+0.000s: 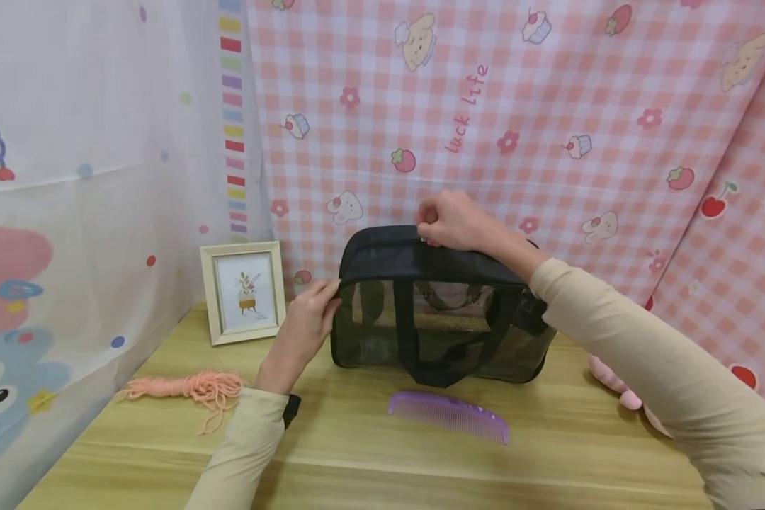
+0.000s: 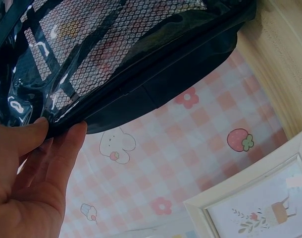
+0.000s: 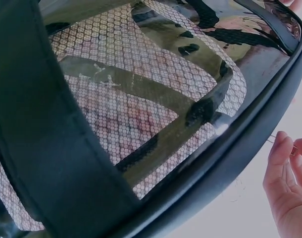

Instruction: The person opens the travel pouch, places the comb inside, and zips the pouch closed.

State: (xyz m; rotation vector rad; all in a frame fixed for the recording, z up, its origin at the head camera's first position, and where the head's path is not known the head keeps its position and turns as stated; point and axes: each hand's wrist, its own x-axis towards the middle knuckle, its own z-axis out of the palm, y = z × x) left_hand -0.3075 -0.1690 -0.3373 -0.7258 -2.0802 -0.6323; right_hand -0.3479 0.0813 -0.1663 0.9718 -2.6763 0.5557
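Fingers of the left hand (image 1: pixel 302 326): thumb and fingertips pinch the upper left corner of the black bag (image 1: pixel 446 308), on its dark edging. Right hand (image 1: pixel 462 223): fingers curled, thumb and index tips pinching at the top of the bag, near the middle; the pinched item looks like a zip pull, though it is too small to be sure. Bag stands upright on the table (image 1: pixel 344 464), see-through panels facing forward, mesh visible within, front handle (image 1: pixel 443 375) hanging down.

Writing: "luck life" reads in red, running steeply upward on the pink checked cloth (image 1: pixel 389 92) behind the bag. Framed print (image 1: pixel 246 294) carries a small line of text at its lower right, too fine to read.

Surface: pale wood-grain top. Purple comb (image 1: pixel 449 416) lies just in front of the bag; peach yarn (image 1: pixel 185 386) lies at left, near the beige sleeve of the left arm. Picture frame (image 1: pixel 209 296) stands to the left of the bag, behind the yarn. Pink object (image 1: pixel 607 374) at right, partly hidden by the right sleeve (image 1: pixel 644 368).

Room: checked cloth bears cupcakes, strawberries and flowers; white cloth (image 1: pixel 134 92) with cartoon figures hangs at left
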